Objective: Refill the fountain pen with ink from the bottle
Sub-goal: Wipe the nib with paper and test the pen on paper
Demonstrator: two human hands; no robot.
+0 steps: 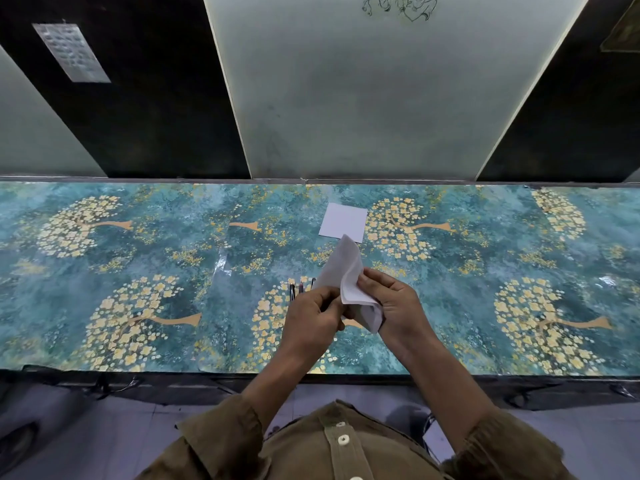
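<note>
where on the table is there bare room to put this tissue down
Bare stretches of the table lie left of the pens and right of the right hand. It is crowded in the middle: the white paper square, the tissue, the pens and the left hand.

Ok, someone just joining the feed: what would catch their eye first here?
Probably the two hands, left hand and right hand, holding a folded white tissue between them at centre, above the table. Next, the teal table cover with golden flowering trees, and the flat white square of paper lying beyond the hands.
</note>
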